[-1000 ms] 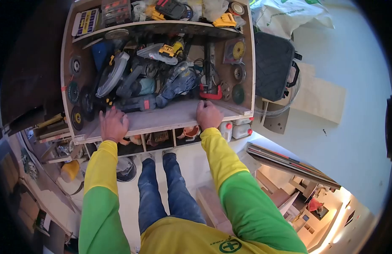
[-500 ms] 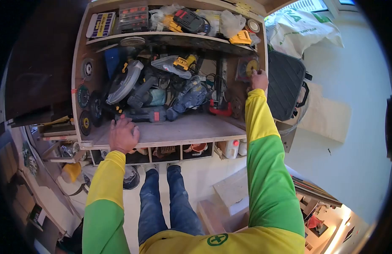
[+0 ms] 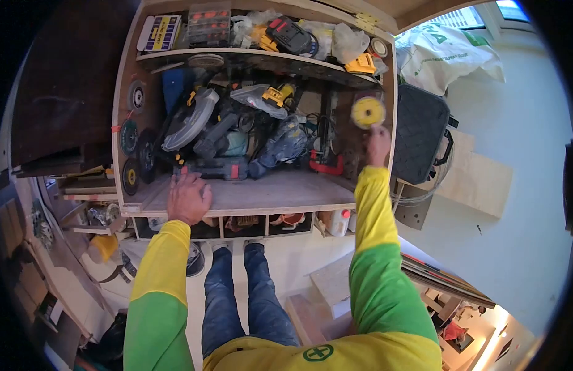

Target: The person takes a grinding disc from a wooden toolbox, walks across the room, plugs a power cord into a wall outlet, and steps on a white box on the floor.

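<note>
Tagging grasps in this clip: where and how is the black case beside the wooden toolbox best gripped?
Probably by its handle, from the side away from the toolbox. The handle juts from that edge of the black case as an open loop, so fingers could wrap its bar.

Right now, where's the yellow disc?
In the head view, the yellow disc is at the toolbox's right inner side, at the right hand's fingertips, above the red clamp.
</note>
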`<state>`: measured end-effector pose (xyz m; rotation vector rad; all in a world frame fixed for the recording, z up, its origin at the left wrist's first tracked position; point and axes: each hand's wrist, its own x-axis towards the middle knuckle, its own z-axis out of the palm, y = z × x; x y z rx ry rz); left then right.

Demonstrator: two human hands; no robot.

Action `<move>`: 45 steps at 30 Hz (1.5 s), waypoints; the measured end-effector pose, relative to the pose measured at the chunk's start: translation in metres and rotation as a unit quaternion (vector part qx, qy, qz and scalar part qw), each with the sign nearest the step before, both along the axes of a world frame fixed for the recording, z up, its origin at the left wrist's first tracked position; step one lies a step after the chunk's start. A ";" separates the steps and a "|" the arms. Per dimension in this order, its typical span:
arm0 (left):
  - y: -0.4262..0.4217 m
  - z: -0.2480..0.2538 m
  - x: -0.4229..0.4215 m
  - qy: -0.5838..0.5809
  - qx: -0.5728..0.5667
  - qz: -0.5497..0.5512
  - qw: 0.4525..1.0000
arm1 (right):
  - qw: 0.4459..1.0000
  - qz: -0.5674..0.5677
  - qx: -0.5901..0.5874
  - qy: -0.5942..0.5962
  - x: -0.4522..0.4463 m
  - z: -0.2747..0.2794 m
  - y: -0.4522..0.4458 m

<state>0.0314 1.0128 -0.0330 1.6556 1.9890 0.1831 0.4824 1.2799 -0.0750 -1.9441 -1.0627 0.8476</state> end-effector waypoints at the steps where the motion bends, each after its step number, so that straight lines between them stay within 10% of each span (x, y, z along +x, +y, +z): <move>1: 0.000 -0.002 0.000 -0.003 0.005 0.001 1.000 | 0.997 0.048 -0.061 0.014 -0.029 0.027 -0.027; 4: -0.002 -0.004 0.000 -0.007 0.003 0.001 1.000 | 0.945 0.099 -0.167 0.262 -0.083 0.035 -0.105; 9: -0.004 -0.003 -0.001 -0.018 -0.006 0.019 1.000 | 0.902 0.132 -0.236 0.338 -0.163 0.035 -0.191; 14: -0.004 -0.006 -0.001 -0.030 0.014 0.007 0.999 | 0.966 0.244 -0.089 -0.019 -0.181 0.016 -0.211; 45: -0.008 -0.002 -0.006 -0.025 -0.003 0.028 0.999 | 0.927 0.320 -0.149 0.124 -0.183 0.019 -0.207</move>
